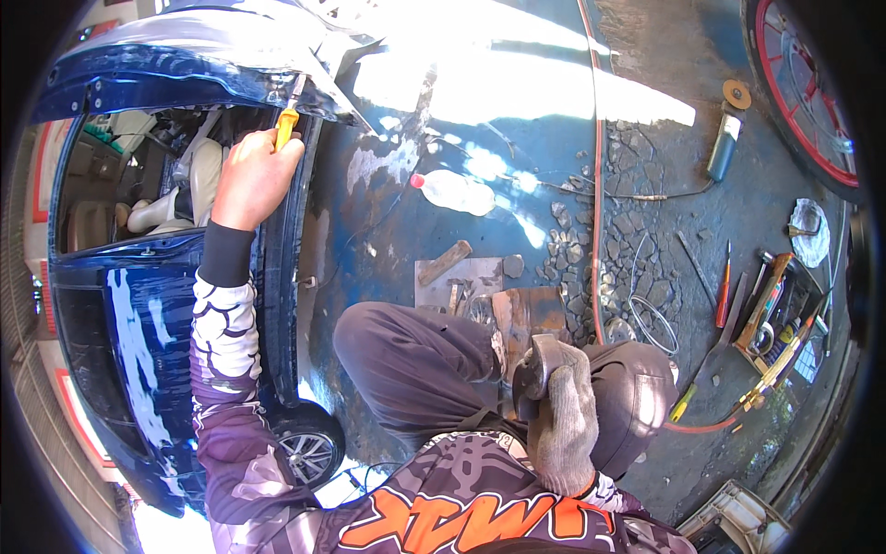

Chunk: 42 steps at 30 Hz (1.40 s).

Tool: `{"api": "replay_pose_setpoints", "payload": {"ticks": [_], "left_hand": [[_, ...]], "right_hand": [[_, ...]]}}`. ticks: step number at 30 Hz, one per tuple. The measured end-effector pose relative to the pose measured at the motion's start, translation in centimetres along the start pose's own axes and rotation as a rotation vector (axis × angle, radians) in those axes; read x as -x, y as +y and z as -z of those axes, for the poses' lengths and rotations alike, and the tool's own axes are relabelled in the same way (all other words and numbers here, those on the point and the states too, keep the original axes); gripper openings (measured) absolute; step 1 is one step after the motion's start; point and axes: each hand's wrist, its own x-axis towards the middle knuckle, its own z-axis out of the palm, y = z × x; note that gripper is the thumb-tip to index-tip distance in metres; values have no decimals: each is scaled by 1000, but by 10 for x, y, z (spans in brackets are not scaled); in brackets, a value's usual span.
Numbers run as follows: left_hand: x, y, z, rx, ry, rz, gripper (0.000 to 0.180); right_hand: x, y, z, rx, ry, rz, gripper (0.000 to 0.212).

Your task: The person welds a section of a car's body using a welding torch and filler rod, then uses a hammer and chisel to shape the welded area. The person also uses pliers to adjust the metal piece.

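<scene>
My bare left hand [254, 183] is closed around a yellow-handled screwdriver [287, 126]. Its metal blade points away from me and meets the dented, scraped roof edge of a blue car [152, 74]. Near my right knee, my right hand [567, 429] wears a grey knitted glove and grips a dark, curved metal piece [532, 377]. Its exact kind does not show, as the glove covers part of it. This metal piece is well apart from the car.
A clear bottle with a red cap [457, 192] lies on the blue floor. A hose [598, 157] runs past broken rubble [632, 240]. An angle grinder [725, 146], a red-handled screwdriver [724, 300] and an open toolbox [780, 314] lie at right, near a red-rimmed wheel [768, 69].
</scene>
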Motion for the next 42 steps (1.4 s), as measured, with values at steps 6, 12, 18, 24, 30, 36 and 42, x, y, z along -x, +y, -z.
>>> {"api": "replay_pose_setpoints", "payload": {"ticks": [6, 12, 18, 24, 30, 36, 42], "left_hand": [[-8, 2, 3, 20, -55, 35, 42], [-11, -5, -1, 51, -70, 73, 44], [-18, -4, 5, 26, -119, 111, 45], [-15, 4, 7, 141, -159, 232, 43], [-18, -18, -3, -21, -136, -210, 48], [-15, -28, -13, 55, -107, -198, 18], [-13, -35, -20, 359, -84, 95, 34]], "right_hand": [[0, 4, 5, -6, -25, 19, 36], [4, 4, 4, 125, -19, 95, 34], [3, 1, 2, -38, -11, 1, 36], [6, 0, 3, -93, -25, -102, 41], [3, 3, -1, 7, -15, -9, 41], [5, -2, -7, -143, 14, -103, 39], [3, 0, -6, -66, 19, -123, 44]]}}
